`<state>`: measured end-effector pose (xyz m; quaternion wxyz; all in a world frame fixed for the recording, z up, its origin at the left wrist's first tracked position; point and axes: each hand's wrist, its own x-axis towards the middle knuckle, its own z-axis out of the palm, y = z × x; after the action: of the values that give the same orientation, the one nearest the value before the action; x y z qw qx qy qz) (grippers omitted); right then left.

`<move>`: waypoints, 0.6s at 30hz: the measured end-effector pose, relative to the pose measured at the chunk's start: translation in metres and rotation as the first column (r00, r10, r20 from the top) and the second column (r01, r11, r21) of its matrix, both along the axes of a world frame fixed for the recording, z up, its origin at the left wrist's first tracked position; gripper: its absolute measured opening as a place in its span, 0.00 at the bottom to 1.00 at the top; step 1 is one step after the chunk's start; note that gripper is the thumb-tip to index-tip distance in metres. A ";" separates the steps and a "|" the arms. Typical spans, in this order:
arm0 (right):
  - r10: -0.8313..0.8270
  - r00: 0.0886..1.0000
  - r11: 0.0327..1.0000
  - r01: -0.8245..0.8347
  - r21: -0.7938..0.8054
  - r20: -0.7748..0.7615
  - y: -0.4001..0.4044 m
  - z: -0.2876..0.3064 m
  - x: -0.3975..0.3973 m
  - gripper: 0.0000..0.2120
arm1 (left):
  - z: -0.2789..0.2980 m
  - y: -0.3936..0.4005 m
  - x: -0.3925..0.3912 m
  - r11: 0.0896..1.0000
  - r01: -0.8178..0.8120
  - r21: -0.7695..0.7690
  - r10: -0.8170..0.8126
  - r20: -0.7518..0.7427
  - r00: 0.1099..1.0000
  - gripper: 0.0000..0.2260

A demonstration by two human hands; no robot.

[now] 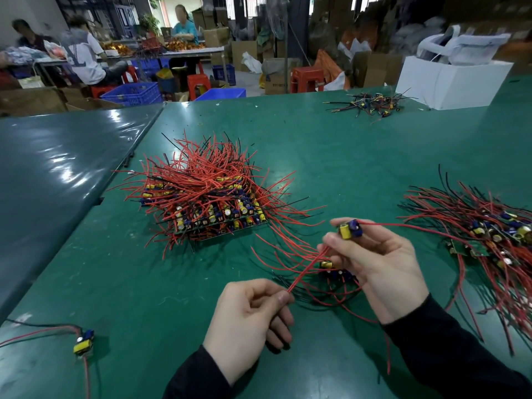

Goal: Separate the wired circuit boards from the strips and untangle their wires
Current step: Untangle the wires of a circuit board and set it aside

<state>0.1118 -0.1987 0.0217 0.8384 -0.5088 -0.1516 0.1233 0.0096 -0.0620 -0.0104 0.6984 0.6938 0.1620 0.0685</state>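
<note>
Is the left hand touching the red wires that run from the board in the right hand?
Touching. The head view shows the left hand pinching the red wires at their ends, between thumb and forefinger.

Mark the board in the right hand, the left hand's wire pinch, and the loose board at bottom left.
held board (349,230), head view, yellow part.
red wires (305,272), head view, mid-span above the pinch.
loose board (83,342), head view, yellow part.

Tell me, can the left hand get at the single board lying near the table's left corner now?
Probably not at once: the left hand pinches red wires. Bare table lies before the board.
</note>
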 end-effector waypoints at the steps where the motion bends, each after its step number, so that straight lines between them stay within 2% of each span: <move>1: -0.018 1.000 1.000 0.018 0.014 -0.023 -0.001 -0.001 0.003 0.10 | 0.000 0.000 0.000 1.000 0.010 0.003 -0.010 -0.005 1.000 0.10; 4: 0.011 1.000 1.000 -0.011 0.003 0.001 -0.002 -0.002 -0.001 0.11 | -0.004 0.001 0.000 0.997 -0.005 0.073 0.007 -0.017 1.000 0.11; 7: 0.162 0.974 0.987 -0.158 -0.036 0.161 0.001 -0.003 -0.017 0.13 | -0.006 0.003 -0.001 0.991 -0.055 0.123 0.054 0.009 0.998 0.10; 9: 0.198 0.957 0.980 -0.197 -0.027 0.213 0.001 0.000 -0.021 0.14 | -0.005 0.004 -0.001 0.991 -0.081 0.110 0.075 0.053 0.996 0.09; 13: 0.090 0.980 0.995 -0.094 0.016 0.175 -0.004 0.006 -0.012 0.19 | -0.005 0.001 0.002 0.983 -0.118 0.140 0.101 0.123 0.987 0.09; 18: 0.123 0.979 0.992 -0.123 -0.012 0.162 0.001 0.005 -0.018 0.12 | -0.007 0.003 0.002 0.912 -0.229 0.341 0.163 0.212 0.964 0.10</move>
<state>0.0938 -0.1973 0.0262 0.8135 -0.5076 -0.2506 0.1330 0.0117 -0.0588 -0.0170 0.5595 0.7819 0.1521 0.2289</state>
